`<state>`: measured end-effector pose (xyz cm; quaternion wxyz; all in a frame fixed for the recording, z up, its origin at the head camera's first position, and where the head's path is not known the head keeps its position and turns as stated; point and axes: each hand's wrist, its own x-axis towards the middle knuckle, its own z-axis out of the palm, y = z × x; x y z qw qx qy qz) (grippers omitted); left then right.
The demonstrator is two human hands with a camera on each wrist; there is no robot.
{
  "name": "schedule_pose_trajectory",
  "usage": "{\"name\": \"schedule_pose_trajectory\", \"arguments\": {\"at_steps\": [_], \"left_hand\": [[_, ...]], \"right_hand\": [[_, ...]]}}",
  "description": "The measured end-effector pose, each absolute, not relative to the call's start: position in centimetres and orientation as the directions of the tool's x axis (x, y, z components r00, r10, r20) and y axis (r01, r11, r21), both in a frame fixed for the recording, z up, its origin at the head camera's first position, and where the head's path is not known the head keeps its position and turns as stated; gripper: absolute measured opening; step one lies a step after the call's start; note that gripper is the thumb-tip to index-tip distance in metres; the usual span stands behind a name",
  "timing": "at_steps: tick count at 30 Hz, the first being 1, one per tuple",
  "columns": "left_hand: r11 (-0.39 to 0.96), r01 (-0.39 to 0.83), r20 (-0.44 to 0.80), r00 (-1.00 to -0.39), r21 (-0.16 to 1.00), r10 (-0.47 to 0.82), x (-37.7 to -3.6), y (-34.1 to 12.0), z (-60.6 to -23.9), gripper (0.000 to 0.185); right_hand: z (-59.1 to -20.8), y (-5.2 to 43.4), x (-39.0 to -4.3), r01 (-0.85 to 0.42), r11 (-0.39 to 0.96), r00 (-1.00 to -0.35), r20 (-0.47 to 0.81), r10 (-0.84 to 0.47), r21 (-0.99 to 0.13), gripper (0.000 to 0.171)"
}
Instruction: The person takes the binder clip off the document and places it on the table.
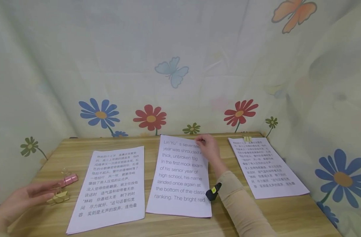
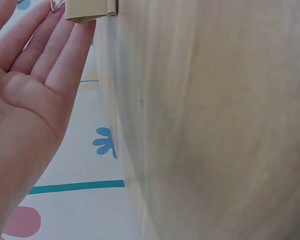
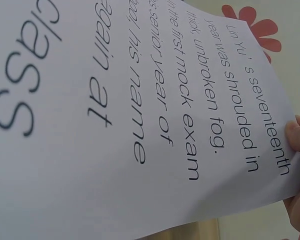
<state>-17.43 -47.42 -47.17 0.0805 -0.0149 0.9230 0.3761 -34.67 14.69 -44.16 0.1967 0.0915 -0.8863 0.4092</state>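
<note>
I am watching my right hand [image 1: 209,148] pinching the upper right corner of the middle sheet [image 1: 180,177], the one printed in English, which is lying in the centre of the wooden surface [image 1: 287,210]. In the right wrist view the fingers [image 3: 296,136] are curling over that sheet's edge, thumb on top, and the corner is lifting off the wood. My left hand [image 1: 23,197] is lying palm up at the left edge of the surface, its fingers [image 2: 65,55] straight and together, their tips touching a yellow binder clip [image 1: 59,197]. A pink binder clip [image 1: 68,179] is sitting just beyond the yellow one. I am seeing two more sheets: a left sheet [image 1: 112,187] in Chinese print just beside the middle one, and a right sheet [image 1: 266,168] well apart from my left hand, with a small yellow clip [image 1: 247,138] at its top edge. A flowered cloth [image 1: 174,72] is hanging behind the surface.
</note>
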Motion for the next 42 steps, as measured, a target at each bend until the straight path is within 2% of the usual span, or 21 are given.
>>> {"name": "schedule_pose_trajectory", "arguments": {"at_steps": [6,13,22,31,37,42], "left_hand": [[0.684,-0.093,-0.152,-0.988,0.724,0.027,-17.3,-47.4,-47.0,0.061],[0.690,-0.011,-0.079,-0.995,0.724,0.067,-17.1,-47.4,-47.0,0.055],[0.679,-0.077,-0.099,-0.995,0.730,-0.007,-17.1,-47.6,-46.8,0.062],[0.698,0.015,0.080,-0.995,0.716,-0.060,-16.8,-45.3,-45.4,0.063],[0.699,0.148,0.220,-0.975,0.700,-0.014,-17.0,-42.6,-43.5,0.058],[0.703,0.166,0.240,-0.971,0.691,-0.006,-17.2,-40.8,-42.5,0.060]], "right_hand": [[-44.4,14.3,-34.8,-0.305,0.641,-0.917,0.398,0.002,-0.705,0.009],[-44.7,14.0,-34.9,-0.321,0.642,-0.914,0.405,-0.019,-0.696,0.010],[-45.0,13.8,-35.2,-0.306,0.652,-0.925,0.379,-0.031,-0.694,0.009],[-45.1,13.5,-36.4,-0.335,0.653,-0.927,0.361,-0.100,-0.680,0.008],[-45.5,13.2,-37.3,-0.335,0.678,-0.932,0.336,-0.137,-0.654,0.007],[-45.7,12.8,-37.9,-0.339,0.681,-0.933,0.325,-0.155,-0.649,0.008]]}}
